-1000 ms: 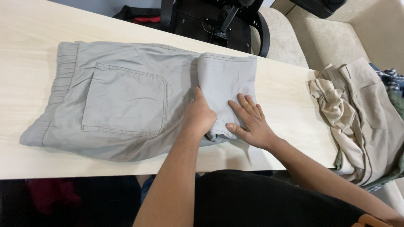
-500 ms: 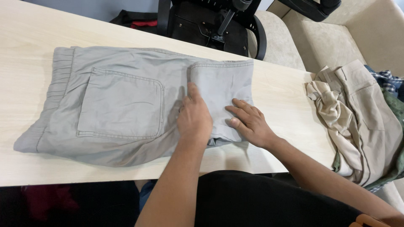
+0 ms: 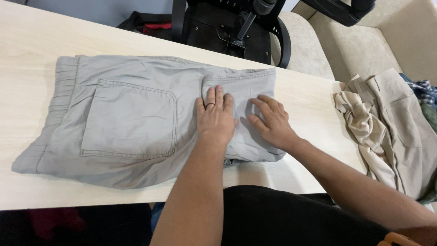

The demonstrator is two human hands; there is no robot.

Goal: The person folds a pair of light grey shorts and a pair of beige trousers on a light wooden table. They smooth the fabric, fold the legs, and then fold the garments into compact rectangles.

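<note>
The grey trousers [image 3: 132,118] are lying flat on the desk [image 3: 27,50], their long axis running left to right, with the waistband at the left and the folded-over leg flap [image 3: 246,91] at the right. Both hands are being pressed palm-down on that flap: the left hand [image 3: 215,119] is resting along its left fold line, fingers pointing away from the body, and the right hand [image 3: 271,124] is lying just beside it on the flap's right half. Neither grip is closing on cloth; both are spread wide and flat, holding nothing. The unfolded bulk is lying to the left of the left hand, which is the nearer one to it. Compared with a second ago, the left hand is now opened flat rather than curled, and both hands are placed farther up the flap. A beige garment heap [image 3: 387,132] is lying well apart at the right.
</note>
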